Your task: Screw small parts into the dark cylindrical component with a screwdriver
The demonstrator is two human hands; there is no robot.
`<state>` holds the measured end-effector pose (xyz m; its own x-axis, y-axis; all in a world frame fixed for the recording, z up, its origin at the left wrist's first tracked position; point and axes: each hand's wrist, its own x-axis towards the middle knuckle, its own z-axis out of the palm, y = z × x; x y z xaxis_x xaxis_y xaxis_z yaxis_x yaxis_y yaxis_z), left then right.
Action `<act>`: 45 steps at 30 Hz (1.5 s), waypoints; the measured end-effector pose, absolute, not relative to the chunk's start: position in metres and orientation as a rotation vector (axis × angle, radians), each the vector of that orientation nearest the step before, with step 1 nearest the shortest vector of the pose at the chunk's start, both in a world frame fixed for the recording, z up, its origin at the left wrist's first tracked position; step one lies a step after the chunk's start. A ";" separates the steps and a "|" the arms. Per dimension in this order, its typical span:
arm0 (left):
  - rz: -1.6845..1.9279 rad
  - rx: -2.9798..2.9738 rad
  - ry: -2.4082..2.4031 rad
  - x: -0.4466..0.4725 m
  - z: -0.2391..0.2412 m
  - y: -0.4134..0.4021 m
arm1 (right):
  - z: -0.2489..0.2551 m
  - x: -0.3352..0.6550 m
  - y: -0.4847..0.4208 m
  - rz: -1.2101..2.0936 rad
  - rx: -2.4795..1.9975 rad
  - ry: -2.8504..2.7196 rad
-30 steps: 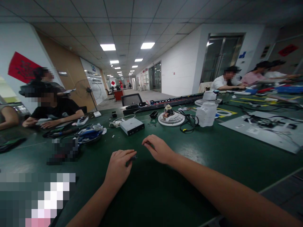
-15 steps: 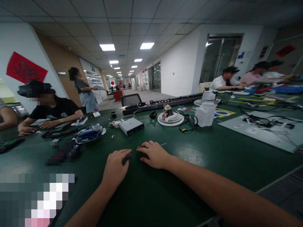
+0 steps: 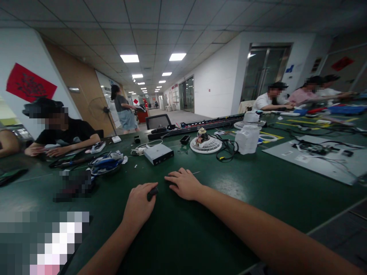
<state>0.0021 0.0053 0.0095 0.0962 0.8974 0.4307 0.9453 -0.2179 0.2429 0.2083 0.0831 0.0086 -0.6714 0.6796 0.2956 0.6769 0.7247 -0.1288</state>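
Note:
My left hand [image 3: 141,200] is closed around a short dark cylindrical piece [image 3: 153,193], whose rounded end shows between thumb and forefinger. Just to its right, my right hand [image 3: 185,185] rests palm down on the green table [image 3: 183,236], fingers stretched out and spread. Beyond its knuckles a thin light rod [image 3: 196,172] shows on the tabletop; whether the fingers touch it is hidden. In front of both hands lies a grey optical disc drive [image 3: 158,153].
Behind the drive are a small black tray [image 3: 185,139], a white fan grille with a motor [image 3: 205,143] and a white plastic housing [image 3: 247,139] with black cables. A grey panel [image 3: 323,164] lies right, a blue-wrapped bundle [image 3: 106,164] left. Several people sit around the table.
My right hand has shifted slightly forward and left, and the small ring by its fingertips no longer shows. More of the dark piece shows in my left hand. A standing person has walked right.

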 end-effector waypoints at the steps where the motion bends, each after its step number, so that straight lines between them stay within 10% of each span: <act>1: -0.760 -2.257 -1.911 0.002 0.010 0.005 | 0.009 0.208 0.082 0.011 -1.055 -2.610; 45: -1.123 -2.542 -1.403 0.007 0.000 -0.003 | 0.028 0.214 0.061 0.289 -0.578 -2.303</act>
<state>0.0067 -0.0028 -0.0004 0.3338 0.7258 0.6015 0.7461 -0.5934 0.3020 0.2145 0.0611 0.0278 -0.6305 0.4851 0.6060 0.3205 0.8737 -0.3659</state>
